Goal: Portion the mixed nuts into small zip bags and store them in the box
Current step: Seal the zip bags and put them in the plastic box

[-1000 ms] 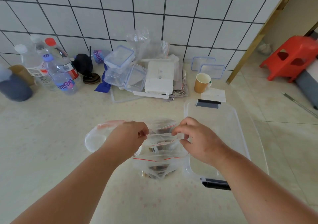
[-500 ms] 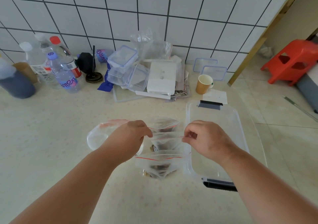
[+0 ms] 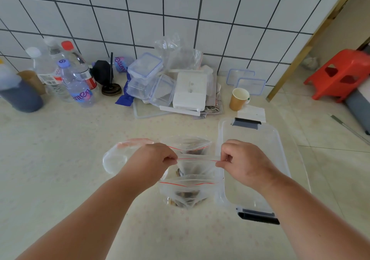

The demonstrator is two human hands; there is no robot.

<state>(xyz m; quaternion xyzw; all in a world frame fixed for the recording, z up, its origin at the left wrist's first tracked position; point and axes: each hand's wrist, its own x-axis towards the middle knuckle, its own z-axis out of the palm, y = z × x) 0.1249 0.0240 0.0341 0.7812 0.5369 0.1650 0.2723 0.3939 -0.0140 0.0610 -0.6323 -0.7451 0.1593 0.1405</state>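
Now both hands' fingers pinch zip bag (image 3: 197, 164) top, nuts inside; clear box (image 3: 254, 139) beside, nothing inside.

Hands: two are showing, left (image 3: 152, 159) and right (image 3: 244, 161).
Zip bags with nuts: three are sitting in a row (image 3: 188, 145), (image 3: 197, 164), (image 3: 186, 191).
Boxes: one (image 3: 280, 139).
Bottles: at least five are crowding the wall (image 3: 80, 87).
Paper cups: one (image 3: 239, 99).
Stools: one (image 3: 338, 73).

Box (image 3: 280, 139) hard right; filled bags (image 3: 186, 191) between hands; counter (image 3: 60, 149) left open.
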